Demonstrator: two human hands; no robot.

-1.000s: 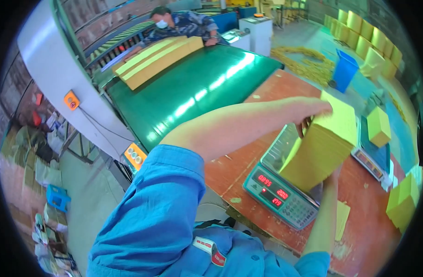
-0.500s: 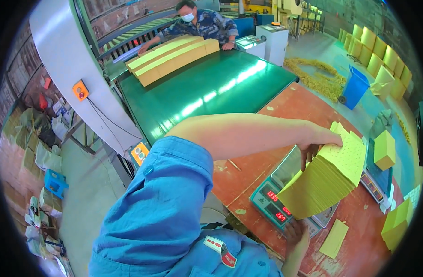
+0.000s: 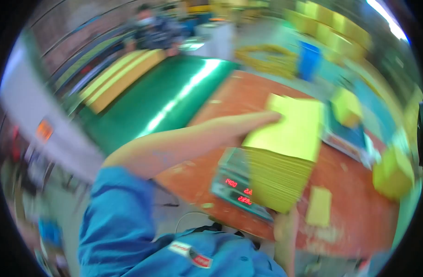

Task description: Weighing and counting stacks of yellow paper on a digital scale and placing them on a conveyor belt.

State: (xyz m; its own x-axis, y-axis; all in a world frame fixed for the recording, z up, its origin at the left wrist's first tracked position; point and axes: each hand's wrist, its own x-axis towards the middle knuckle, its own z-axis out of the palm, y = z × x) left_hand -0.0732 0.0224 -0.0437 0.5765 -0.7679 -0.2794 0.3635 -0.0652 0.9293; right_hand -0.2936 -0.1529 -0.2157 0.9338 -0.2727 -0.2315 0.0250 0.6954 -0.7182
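Note:
A thick stack of yellow sheets (image 3: 283, 161) is between my two hands, over the right part of a digital scale (image 3: 234, 194) with red lit figures. My left hand (image 3: 264, 123) reaches across and clasps the stack's far left side; its fingers are partly hidden behind it. At the stack's near lower end is my right hand (image 3: 284, 224), blurred, its fingers hidden beneath the sheets. The stack covers much of the scale's pan. A loose yellow piece (image 3: 319, 206) lies on the red tabletop (image 3: 350, 203) to the right.
A second scale (image 3: 343, 138) bears a yellow block (image 3: 346, 108); another yellow block (image 3: 393, 173) is at the right. Beyond is a green conveyor belt (image 3: 167, 92) with long yellow stacks (image 3: 124, 78), and a masked person (image 3: 154, 32) behind. A blue bin (image 3: 308, 60) stands farther back.
My view has swung right. The stack has tilted to show more of its layered near side, and my right hand has come under its near end. The scale's lit figures have changed.

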